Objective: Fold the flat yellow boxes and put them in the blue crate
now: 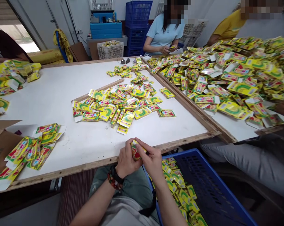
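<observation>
Carton (135,150), yellow with red print too small to read, sits pinched between the left hand (126,160) and the right hand (151,160), fingers curled around it, just above the wooden front edge of a white-topped table (50,103). Beaded bracelet (113,182) and a black band (117,174) circle the left wrist. Flat cartons with the same yellow, green-swirled print lie in a heap (116,105) mid-table and a larger mound (226,72) on the adjoining table; their lettering stays illegible. More cartons (177,188) fill a blue plastic crate (210,188) beside the right forearm. Across the table, a co-worker in a pale blue shirt (163,36) handles another carton.
</observation>
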Demonstrator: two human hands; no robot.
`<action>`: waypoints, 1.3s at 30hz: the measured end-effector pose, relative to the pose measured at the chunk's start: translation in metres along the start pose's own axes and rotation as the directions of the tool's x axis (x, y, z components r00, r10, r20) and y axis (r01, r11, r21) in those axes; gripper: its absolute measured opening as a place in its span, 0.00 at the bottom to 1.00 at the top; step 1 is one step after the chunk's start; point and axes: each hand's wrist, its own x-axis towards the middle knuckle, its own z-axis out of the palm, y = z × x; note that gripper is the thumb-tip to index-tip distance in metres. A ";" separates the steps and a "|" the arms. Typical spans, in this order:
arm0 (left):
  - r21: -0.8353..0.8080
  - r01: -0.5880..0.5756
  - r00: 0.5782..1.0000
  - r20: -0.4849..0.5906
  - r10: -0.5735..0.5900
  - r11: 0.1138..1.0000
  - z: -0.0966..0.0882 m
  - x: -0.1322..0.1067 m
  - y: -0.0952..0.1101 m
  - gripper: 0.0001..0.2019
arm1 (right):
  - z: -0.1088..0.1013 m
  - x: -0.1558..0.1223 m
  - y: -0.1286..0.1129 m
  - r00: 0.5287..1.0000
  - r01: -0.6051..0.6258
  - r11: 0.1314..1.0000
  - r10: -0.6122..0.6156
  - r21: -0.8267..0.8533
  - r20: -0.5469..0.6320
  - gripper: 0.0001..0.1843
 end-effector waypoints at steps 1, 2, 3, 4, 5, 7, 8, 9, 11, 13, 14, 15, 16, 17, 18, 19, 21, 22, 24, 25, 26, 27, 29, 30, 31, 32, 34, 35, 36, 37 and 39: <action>0.000 0.040 0.999 0.022 -0.040 0.999 -0.001 0.000 0.001 0.35 | -0.001 0.002 0.000 1.000 -0.025 1.000 0.025 0.008 0.003 0.16; -0.005 0.060 0.998 0.031 -0.060 0.998 -0.001 0.001 0.002 0.34 | -0.002 0.004 0.000 0.999 -0.026 0.999 0.025 0.024 0.021 0.15; -0.013 0.060 0.998 0.026 -0.060 0.998 -0.002 0.002 0.003 0.33 | -0.003 0.006 0.001 0.999 -0.007 0.999 0.005 0.040 0.054 0.14; -0.025 0.052 0.999 0.014 -0.052 0.998 -0.002 0.002 0.004 0.31 | -0.004 0.007 0.001 0.995 0.015 0.999 -0.019 0.046 0.096 0.14; -0.036 0.041 0.999 0.006 -0.041 0.998 -0.003 0.003 0.005 0.29 | -0.003 0.007 0.001 0.989 0.034 0.999 -0.039 0.039 0.139 0.14; -0.037 0.038 0.999 -0.005 -0.038 0.999 -0.003 0.003 0.007 0.24 | 0.000 0.005 0.002 0.977 0.078 0.997 -0.077 0.001 0.201 0.16; -0.037 0.042 0.999 -0.004 -0.042 0.998 -0.003 0.004 0.007 0.23 | 0.002 0.004 0.003 0.971 0.108 0.994 -0.101 -0.022 0.215 0.17; -0.043 0.041 0.999 0.002 -0.041 0.998 -0.003 0.004 0.008 0.22 | 0.004 0.001 0.003 0.967 0.145 0.989 -0.133 -0.040 0.219 0.18; -0.076 0.016 0.999 0.030 -0.014 0.997 -0.005 0.004 0.008 0.23 | 0.001 -0.006 0.003 0.954 0.220 0.973 -0.200 -0.068 0.222 0.19; -0.112 -0.028 0.995 0.088 0.038 0.993 -0.012 0.002 0.010 0.31 | -0.015 -0.017 0.005 0.954 0.243 0.960 -0.211 -0.138 0.214 0.19; -0.128 -0.048 0.989 0.130 0.064 0.991 -0.016 0.001 0.011 0.36 | -0.027 -0.022 0.007 0.963 0.224 0.952 -0.182 -0.210 0.200 0.19; -0.143 -0.059 0.982 0.168 0.084 0.988 -0.022 -0.001 0.012 0.39 | -0.042 -0.027 0.010 0.975 0.184 0.932 -0.133 -0.313 0.178 0.19; -0.153 -0.055 0.978 0.192 0.084 0.987 -0.027 -0.003 0.013 0.39 | -0.057 -0.031 0.014 0.987 0.132 0.891 -0.077 -0.435 0.142 0.19; -0.155 -0.036 0.979 0.191 0.066 0.987 -0.032 -0.005 0.014 0.36 | -0.069 -0.032 0.019 0.994 0.084 0.822 -0.030 -0.563 0.104 0.20; -0.149 -0.008 0.986 0.164 0.032 0.989 -0.036 -0.007 0.014 0.29 | -0.076 -0.029 0.024 0.997 0.059 0.744 -0.014 -0.665 0.074 0.22; -0.136 0.022 0.993 0.117 -0.006 0.990 -0.039 -0.008 0.014 0.21 | -0.077 -0.023 0.028 0.997 0.065 0.674 -0.022 -0.735 0.069 0.25; -0.098 0.058 0.998 -0.006 -0.058 0.993 -0.038 -0.008 0.014 0.13 | -0.059 0.002 0.034 0.988 0.157 0.609 -0.095 -0.777 0.126 0.31; -0.082 0.060 0.996 -0.064 -0.066 0.995 -0.036 -0.006 0.013 0.13 | -0.041 0.019 0.036 0.974 0.224 0.613 -0.131 -0.758 0.182 0.32; -0.065 0.050 0.983 -0.171 -0.061 0.997 -0.029 -0.001 0.012 0.17 | -0.001 0.058 0.034 0.951 0.306 0.643 -0.174 -0.703 0.255 0.32; -0.059 0.047 0.973 -0.223 -0.059 0.997 -0.027 0.002 0.012 0.19 | 0.017 0.076 0.032 0.941 0.331 0.658 -0.182 -0.677 0.284 0.30; -0.047 0.046 0.961 -0.269 -0.057 0.998 -0.025 0.006 0.011 0.23 | 0.030 0.091 0.028 0.932 0.352 0.680 -0.192 -0.643 0.307 0.26; -0.025 0.048 0.951 -0.304 -0.054 0.999 -0.025 0.009 0.010 0.28 | 0.038 0.101 0.023 0.925 0.367 0.691 -0.203 -0.623 0.321 0.23; 0.057 0.058 0.936 -0.352 -0.034 0.997 -0.028 0.016 0.009 0.38 | 0.038 0.103 0.011 0.919 0.388 0.720 -0.256 -0.576 0.300 0.20; 0.104 0.059 0.932 -0.362 -0.018 0.993 -0.030 0.019 0.007 0.43 | 0.031 0.096 0.004 0.919 0.391 0.750 -0.290 -0.534 0.266 0.18; 0.143 0.051 0.932 -0.362 0.004 0.988 -0.031 0.021 0.006 0.47 | 0.023 0.086 -0.001 0.921 0.386 0.796 -0.311 -0.467 0.233 0.17; 0.165 0.034 0.938 -0.346 0.026 0.986 -0.031 0.023 0.005 0.48 | 0.014 0.075 -0.007 0.928 0.365 0.856 -0.303 -0.366 0.215 0.17; 0.143 0.005 0.959 -0.281 0.036 0.990 -0.025 0.023 0.002 0.44 | 0.000 0.052 -0.014 0.953 0.215 0.972 -0.187 -0.095 0.239 0.16; 0.111 0.010 0.968 -0.251 0.018 0.994 -0.019 0.021 0.001 0.41 | -0.004 0.043 -0.016 0.957 0.086 0.995 -0.094 0.041 0.275 0.16; 0.078 0.027 0.972 -0.235 -0.008 0.997 -0.013 0.018 0.001 0.39 | -0.005 0.036 -0.015 0.951 -0.058 0.984 0.003 0.169 0.308 0.15; 0.054 0.050 0.972 -0.232 -0.036 0.997 -0.007 0.014 0.000 0.38 | -0.005 0.032 -0.014 0.940 -0.196 0.939 0.097 0.282 0.328 0.14; 0.049 0.074 0.959 -0.278 -0.057 0.996 0.004 0.004 -0.002 0.37 | -0.002 0.027 -0.007 0.902 -0.394 0.799 0.243 0.453 0.356 0.16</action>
